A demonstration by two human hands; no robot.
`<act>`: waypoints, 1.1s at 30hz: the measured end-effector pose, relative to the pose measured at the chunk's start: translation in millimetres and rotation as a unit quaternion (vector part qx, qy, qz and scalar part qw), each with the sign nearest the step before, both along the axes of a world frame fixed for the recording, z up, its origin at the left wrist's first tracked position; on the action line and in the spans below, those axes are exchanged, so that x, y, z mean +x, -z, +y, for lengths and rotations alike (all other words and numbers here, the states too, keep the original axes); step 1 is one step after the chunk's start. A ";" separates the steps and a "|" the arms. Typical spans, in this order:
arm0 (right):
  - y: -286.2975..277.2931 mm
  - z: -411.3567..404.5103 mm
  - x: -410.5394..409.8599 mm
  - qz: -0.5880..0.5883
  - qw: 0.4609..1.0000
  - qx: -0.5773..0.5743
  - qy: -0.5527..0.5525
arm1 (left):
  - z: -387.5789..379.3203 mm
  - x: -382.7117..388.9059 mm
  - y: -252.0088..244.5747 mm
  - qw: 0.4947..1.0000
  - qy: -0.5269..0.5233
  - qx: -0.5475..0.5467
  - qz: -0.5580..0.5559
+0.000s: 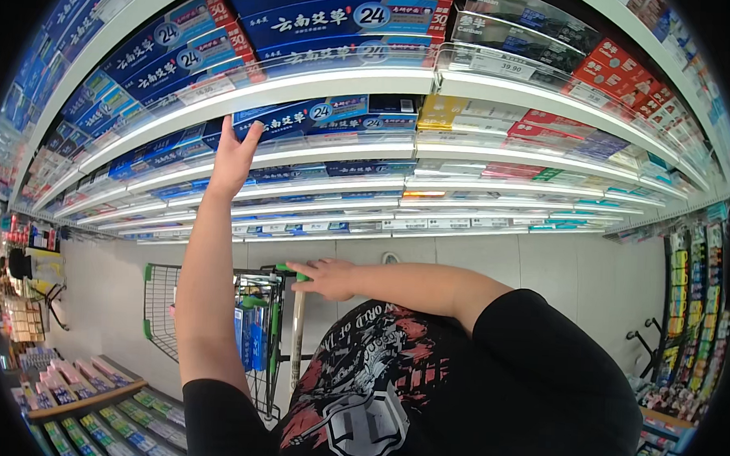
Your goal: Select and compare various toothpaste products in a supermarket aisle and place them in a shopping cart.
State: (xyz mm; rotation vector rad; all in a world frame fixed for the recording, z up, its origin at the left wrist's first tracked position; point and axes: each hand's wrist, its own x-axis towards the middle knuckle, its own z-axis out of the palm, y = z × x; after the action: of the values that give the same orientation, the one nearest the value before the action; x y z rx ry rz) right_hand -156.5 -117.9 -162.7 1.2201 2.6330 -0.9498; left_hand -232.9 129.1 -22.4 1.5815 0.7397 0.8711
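My left hand (237,152) reaches up to a shelf and grips the near end of a blue toothpaste box (290,124), thumb on its front face and fingers at its left end. The box lies among similar blue boxes under a higher shelf. Lower down, my right hand (329,279) lies across the green end of the shopping cart's handle (298,329), its fingers spread over it. The wire shopping cart (163,308) stands left of my body, with blue boxes (253,339) inside, partly hidden by my left forearm.
Tiered shelves with lit white edges (359,84) span the view, stocked with blue, red, yellow and dark boxes. Low display racks (89,393) stand at the lower left. Hanging goods (691,303) line the right side. Another cart (53,300) is at the far left on the tiled floor.
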 end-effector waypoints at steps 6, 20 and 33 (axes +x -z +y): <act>3.3 -0.1 10.1 0.007 0.999 0.023 -0.021 | 14.8 29.7 -22.5 0.955 0.016 0.173 0.239; 13.5 15.4 15.8 0.027 0.998 0.028 -0.042 | 21.1 71.4 -44.0 0.939 0.073 0.139 0.306; 17.3 21.2 20.1 0.024 0.998 0.032 -0.051 | 24.6 84.2 -35.3 0.928 0.121 0.142 0.322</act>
State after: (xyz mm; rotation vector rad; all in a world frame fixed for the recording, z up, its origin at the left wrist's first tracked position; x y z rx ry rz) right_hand -136.4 -96.7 -180.0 1.0764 2.7527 -0.8958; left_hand -148.7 153.7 12.9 2.2057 0.8685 0.2678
